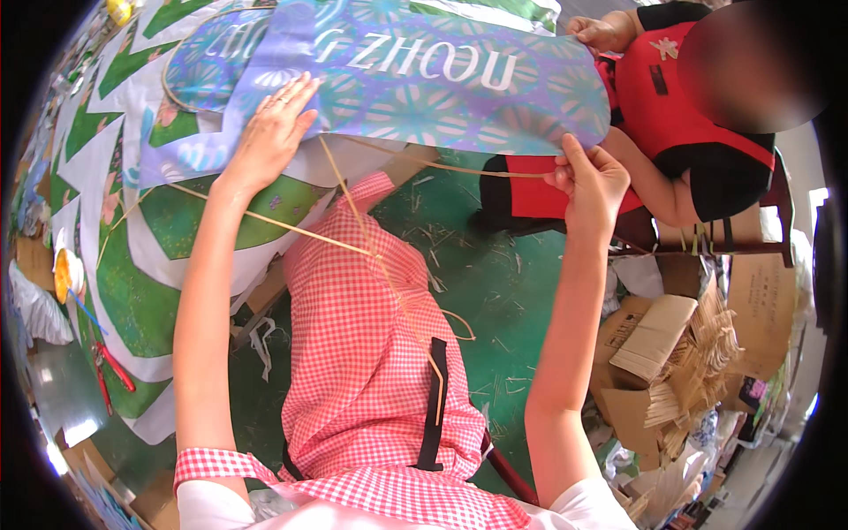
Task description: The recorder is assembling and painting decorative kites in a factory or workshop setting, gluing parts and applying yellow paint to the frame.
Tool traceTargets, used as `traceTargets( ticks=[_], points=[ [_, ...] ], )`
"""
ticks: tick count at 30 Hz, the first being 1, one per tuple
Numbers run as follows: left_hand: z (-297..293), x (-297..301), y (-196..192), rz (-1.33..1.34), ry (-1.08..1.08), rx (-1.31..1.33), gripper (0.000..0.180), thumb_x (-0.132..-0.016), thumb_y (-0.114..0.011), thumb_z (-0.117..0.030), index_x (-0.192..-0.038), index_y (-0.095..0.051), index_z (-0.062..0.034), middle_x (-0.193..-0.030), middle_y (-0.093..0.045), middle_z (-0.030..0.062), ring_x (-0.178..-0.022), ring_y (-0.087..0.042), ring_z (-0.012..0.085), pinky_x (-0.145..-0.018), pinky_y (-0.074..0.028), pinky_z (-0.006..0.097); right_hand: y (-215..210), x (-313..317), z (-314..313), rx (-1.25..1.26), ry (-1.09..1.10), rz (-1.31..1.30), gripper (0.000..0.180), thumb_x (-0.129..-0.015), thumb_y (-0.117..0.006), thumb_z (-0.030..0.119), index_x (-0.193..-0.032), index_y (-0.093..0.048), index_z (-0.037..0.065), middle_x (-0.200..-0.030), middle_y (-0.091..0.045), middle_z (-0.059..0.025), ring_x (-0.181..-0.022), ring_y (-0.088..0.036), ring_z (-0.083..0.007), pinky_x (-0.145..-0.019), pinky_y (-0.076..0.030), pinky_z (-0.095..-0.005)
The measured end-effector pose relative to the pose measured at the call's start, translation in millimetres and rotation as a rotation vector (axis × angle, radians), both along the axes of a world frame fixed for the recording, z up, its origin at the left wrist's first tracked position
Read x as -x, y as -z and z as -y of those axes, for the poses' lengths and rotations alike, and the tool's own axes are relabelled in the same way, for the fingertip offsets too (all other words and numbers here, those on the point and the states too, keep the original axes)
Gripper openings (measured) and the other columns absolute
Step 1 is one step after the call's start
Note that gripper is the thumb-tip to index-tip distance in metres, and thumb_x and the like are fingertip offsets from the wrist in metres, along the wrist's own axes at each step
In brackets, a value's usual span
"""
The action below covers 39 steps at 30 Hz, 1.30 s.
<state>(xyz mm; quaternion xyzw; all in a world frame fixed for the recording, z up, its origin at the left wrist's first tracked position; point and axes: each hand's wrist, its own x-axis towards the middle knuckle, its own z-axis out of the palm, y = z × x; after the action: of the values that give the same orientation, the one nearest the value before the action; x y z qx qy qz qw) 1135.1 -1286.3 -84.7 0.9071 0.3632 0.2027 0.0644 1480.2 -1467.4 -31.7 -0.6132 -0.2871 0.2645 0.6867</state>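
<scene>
A long blue and purple printed fabric panel with white lettering stretches across the top, its rounded end at the right. My left hand lies flat on its left part, fingers stretched out. At the panel's lower right edge, my right hand pinches the rim together with a thin bent strip, which looks like bamboo. More thin pale strips cross below the panel and over my red checked apron. A co-worker's hand is at the panel's far right corner.
Green and white printed fabric covers the table at left, with red-handled pliers and an orange and white spool by its edge. The co-worker in a red apron sits at right. Torn cardboard is piled below them.
</scene>
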Motion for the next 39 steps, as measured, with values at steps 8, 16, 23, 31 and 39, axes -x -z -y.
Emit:
traceTargets(
  ticks=[8, 16, 23, 31, 39],
  points=[
    [-1.0, 2.4, 1.1, 0.013, -0.01, -0.001, 0.049, -0.1, -0.04, -0.035, -0.138, -0.044, -0.0044, -0.146, -0.039, 0.0157, -0.136, -0.035, 0.03, -0.112, -0.026, 0.041, 7.0, 0.9, 7.2, 0.114, 0.004, 0.005, 0.03, -0.089, -0.066, 0.011, -0.062, -0.054, 0.001, -0.058, -0.056, -0.0049, -0.042, -0.046, -0.0067, -0.041, -0.047, -0.0244],
    [88.0, -103.5, -78.4, 0.121, 0.293, -0.147, 0.045, -0.077, -0.072, -0.023, -0.117, -0.056, -0.0086, -0.116, -0.058, 0.0103, -0.111, -0.053, 0.0278, -0.102, -0.036, 0.042, 5.3, -1.1, 7.3, 0.106, 0.014, 0.016, 0.032, -0.09, -0.064, 0.013, -0.062, -0.053, 0.002, -0.056, -0.054, -0.0027, -0.04, -0.04, -0.0056, -0.039, -0.04, -0.0234],
    [93.1, -158.1, -46.1, 0.084, 0.367, -0.343, 0.018, -0.077, -0.07, -0.016, -0.089, -0.061, -0.0071, -0.09, -0.06, 0.0046, -0.091, -0.057, 0.0211, -0.086, -0.041, 0.037, 4.4, 0.3, 7.1, 0.104, 0.018, -0.026, 0.027, -0.089, -0.063, 0.011, -0.065, -0.056, 0.0, -0.055, -0.052, -0.001, -0.04, -0.037, -0.0047, -0.038, -0.037, -0.0226],
    [97.9, -161.7, -41.6, 0.104, 0.343, -0.315, 0.008, -0.076, -0.068, -0.01, -0.078, -0.061, -0.0088, -0.078, -0.057, 0.0016, -0.08, -0.056, 0.0189, -0.082, -0.04, 0.036, 14.9, -24.6, 1.5, 0.033, 0.099, -0.09, 0.018, -0.087, -0.064, 0.008, -0.074, -0.058, -0.003, -0.059, -0.052, -0.0015, -0.041, -0.038, -0.0046, -0.037, -0.033, -0.0217],
    [101.2, -162.5, -37.2, 0.083, 0.295, -0.341, 0.008, -0.077, -0.07, -0.012, -0.077, -0.062, -0.0098, -0.079, -0.058, 0.0008, -0.08, -0.056, 0.0177, -0.083, -0.038, 0.037, 20.8, -36.0, 5.5, 0.142, 0.118, -0.049, 0.015, -0.085, -0.068, 0.009, -0.077, -0.06, -0.001, -0.06, -0.05, 0.0016, -0.042, -0.034, -0.0022, -0.038, -0.023, -0.0203]
  ],
)
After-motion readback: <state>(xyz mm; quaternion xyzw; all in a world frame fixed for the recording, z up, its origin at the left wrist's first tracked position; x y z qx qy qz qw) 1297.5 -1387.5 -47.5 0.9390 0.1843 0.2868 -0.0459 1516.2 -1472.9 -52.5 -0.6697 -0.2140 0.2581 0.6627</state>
